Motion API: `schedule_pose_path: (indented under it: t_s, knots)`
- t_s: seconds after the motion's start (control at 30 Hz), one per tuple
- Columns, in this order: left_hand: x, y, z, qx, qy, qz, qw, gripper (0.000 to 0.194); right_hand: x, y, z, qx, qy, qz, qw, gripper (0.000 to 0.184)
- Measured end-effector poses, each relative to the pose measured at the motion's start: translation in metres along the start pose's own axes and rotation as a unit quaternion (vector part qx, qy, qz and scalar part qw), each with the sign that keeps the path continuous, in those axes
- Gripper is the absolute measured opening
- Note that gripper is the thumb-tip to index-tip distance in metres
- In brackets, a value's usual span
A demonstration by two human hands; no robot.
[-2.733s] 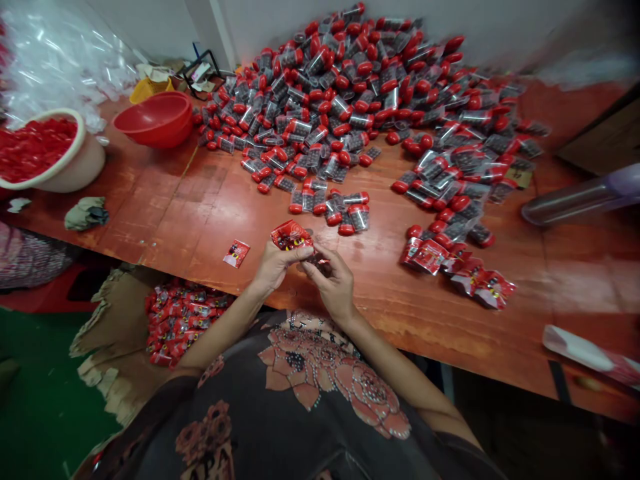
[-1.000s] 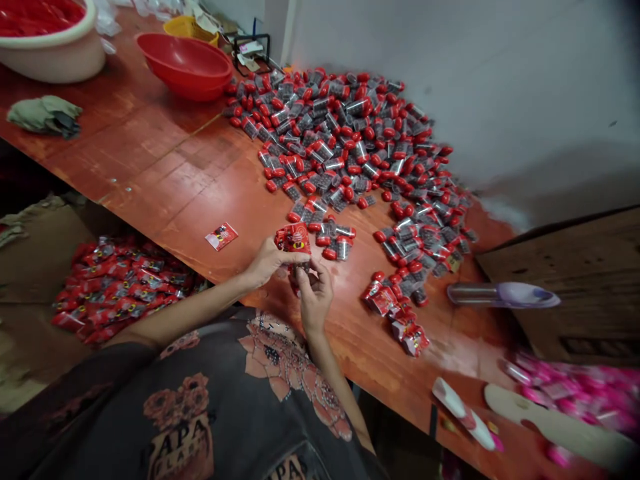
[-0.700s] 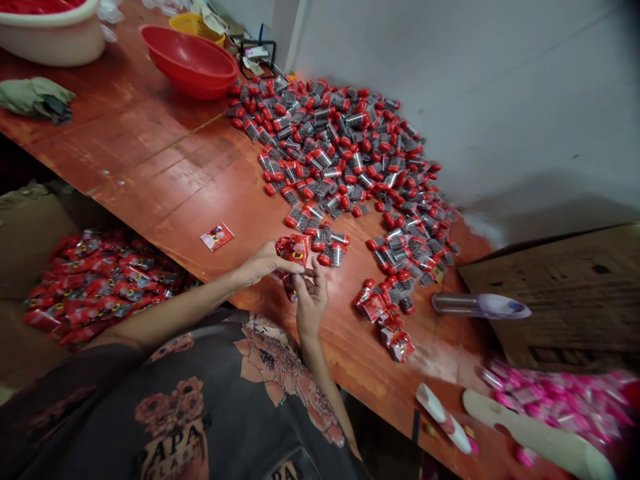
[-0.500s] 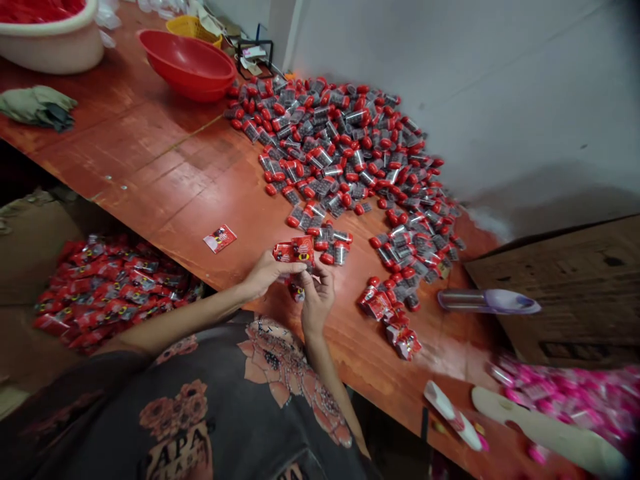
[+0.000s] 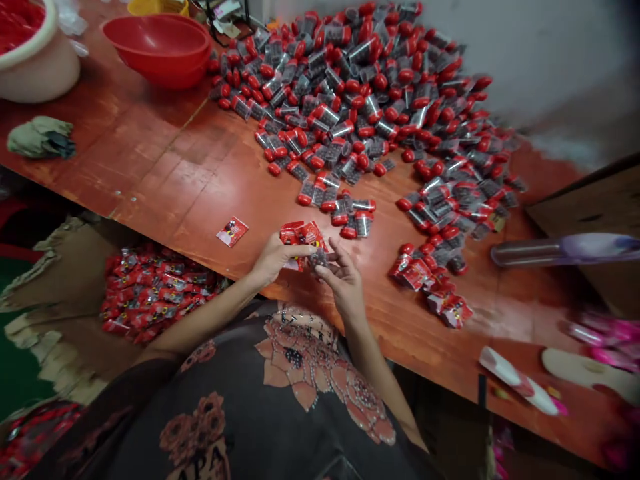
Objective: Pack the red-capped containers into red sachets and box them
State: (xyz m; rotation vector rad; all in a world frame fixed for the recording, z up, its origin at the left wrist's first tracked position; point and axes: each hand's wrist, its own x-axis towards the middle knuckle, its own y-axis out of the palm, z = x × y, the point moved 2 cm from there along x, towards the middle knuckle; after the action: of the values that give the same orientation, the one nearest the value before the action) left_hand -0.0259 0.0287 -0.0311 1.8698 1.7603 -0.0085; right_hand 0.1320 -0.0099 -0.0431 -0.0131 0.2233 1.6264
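Note:
My left hand point(image 5: 273, 261) is closed on red printed wrappers point(image 5: 309, 233), its thumb laid across them. Between the two hands shows a small clear container point(image 5: 317, 259) with dark contents, partly covered by fingers. The thumb and fingers of my right hand point(image 5: 346, 283) pinch it from the right. A single flat red-and-white wrapper point(image 5: 233, 231) lies on the table to the left of my hands. Just beyond them is a small cluster of clear, red-capped containers point(image 5: 350, 212) with dark contents.
A large heap of red-capped containers point(image 5: 340, 100) fills the back. Several red packets point(image 5: 434, 288) lie at right, near a clear scoop point(image 5: 560, 251). A red bowl point(image 5: 160, 50) and a white tub point(image 5: 45, 70) stand left. Below the edge, a cardboard box point(image 5: 65, 320) holds red packets point(image 5: 155, 290).
The view has swung right and then partway back. The dark-filled container now shows more plainly between my hands, and my right fingers have spread a little. The left hand keeps the wrappers.

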Motion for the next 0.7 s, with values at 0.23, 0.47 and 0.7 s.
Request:
schedule_pose_path:
  t_s: [0.23, 0.47, 0.7]
  knots:
    - [-0.003, 0.008, 0.004, -0.010, 0.009, -0.027, 1.000, 0.026, -0.011, 0.003, -0.003, -0.029, 0.021, -0.004, 0.999, 0.057]
    - [-0.002, 0.007, 0.006, 0.004, 0.013, -0.024, 1.000, 0.032, -0.010, 0.009, -0.004, 0.022, 0.049, -0.035, 0.998, 0.057]
    - [-0.007, 0.013, 0.016, -0.007, -0.038, -0.013, 0.999, 0.031, -0.006, 0.003, -0.011, -0.023, 0.010, -0.061, 0.998, 0.037]
